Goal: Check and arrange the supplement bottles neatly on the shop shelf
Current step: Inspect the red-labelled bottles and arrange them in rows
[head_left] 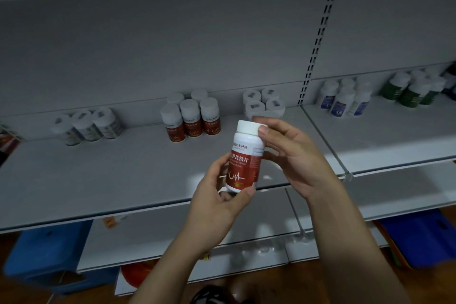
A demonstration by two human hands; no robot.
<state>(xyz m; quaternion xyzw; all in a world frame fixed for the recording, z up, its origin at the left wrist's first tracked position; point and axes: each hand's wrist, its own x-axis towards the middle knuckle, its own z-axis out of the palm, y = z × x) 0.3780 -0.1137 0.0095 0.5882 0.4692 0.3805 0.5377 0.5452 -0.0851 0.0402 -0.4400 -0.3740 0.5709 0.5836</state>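
Here we are holding the supplement bottle [244,158] upright in front of the shelf [98,175], near the centre of the view and clear of the shelf board. The left grip [217,195] is curling round the bottle's base, with the thumb at the lower front edge. The right grip [293,155] is pinching the top, with the thumb on the rim of the white cap [248,127] and the fingers behind the shoulder.

We are judging it to be a light, stiff plastic bottle. Its glossy label looks a little slippery, so we are favouring a hold round the body rather than on the cap, which might turn.

The red label is showing large white characters ending in 铁片 above a white heartbeat trace. The smaller lines are too blurred for us to read.

At eleven o'clock from the bottle, the matching red bottles [190,118] are standing in a cluster. Four white-capped bottles [264,103] are sitting at twelve o'clock, and the blue-labelled bottles [343,99] at two o'clock.
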